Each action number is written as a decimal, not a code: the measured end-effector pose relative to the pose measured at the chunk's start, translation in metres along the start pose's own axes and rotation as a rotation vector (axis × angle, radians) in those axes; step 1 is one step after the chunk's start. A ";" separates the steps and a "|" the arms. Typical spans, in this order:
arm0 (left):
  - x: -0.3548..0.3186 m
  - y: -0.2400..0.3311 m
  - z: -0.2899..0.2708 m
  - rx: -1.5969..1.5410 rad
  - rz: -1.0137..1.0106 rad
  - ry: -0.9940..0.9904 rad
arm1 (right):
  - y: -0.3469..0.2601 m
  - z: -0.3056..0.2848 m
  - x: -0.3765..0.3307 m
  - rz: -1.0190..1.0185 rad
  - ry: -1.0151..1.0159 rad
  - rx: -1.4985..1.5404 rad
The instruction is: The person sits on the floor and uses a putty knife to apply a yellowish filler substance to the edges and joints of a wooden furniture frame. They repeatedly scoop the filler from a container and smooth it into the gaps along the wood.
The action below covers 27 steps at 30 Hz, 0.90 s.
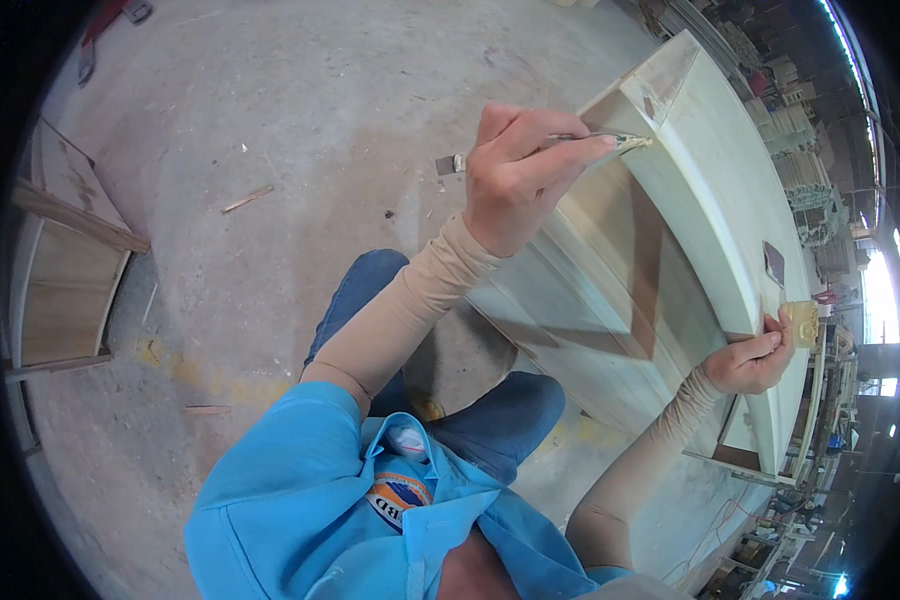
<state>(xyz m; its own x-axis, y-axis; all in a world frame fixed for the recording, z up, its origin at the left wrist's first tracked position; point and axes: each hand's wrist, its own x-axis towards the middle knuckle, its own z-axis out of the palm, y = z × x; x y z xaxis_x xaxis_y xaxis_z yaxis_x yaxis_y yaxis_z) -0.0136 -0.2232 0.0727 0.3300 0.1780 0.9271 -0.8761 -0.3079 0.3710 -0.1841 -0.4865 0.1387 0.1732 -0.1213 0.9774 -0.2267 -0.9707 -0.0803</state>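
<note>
The left hand (518, 180) pinches a slim tool (630, 143), its tip at the pale wooden piece's (705, 185) upper corner, apparently working that edge, while the right hand (755, 358) holds a yellowish object (802, 325) near the lower edge; the next stroke likely calls for steadiness.

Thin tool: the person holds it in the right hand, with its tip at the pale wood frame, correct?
Wrong hand: the head view shows the thin tool in the person's left hand. Its tip is at the pale wood frame, as you say.
</note>
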 end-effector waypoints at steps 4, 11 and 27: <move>-0.005 0.000 0.005 0.046 -0.007 0.007 | -0.001 0.001 -0.001 0.003 -0.001 0.010; -0.004 0.002 -0.004 0.005 -0.039 0.014 | -0.001 0.000 0.000 0.017 0.000 0.008; 0.004 -0.001 0.000 -0.080 -0.025 -0.042 | -0.002 0.001 0.000 0.014 0.005 0.022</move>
<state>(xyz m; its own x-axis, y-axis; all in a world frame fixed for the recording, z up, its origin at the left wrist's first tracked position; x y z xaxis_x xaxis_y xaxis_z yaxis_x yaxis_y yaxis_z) -0.0114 -0.2220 0.0761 0.3652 0.1452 0.9195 -0.8921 -0.2279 0.3903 -0.1828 -0.4844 0.1390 0.1654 -0.1335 0.9772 -0.2080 -0.9732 -0.0978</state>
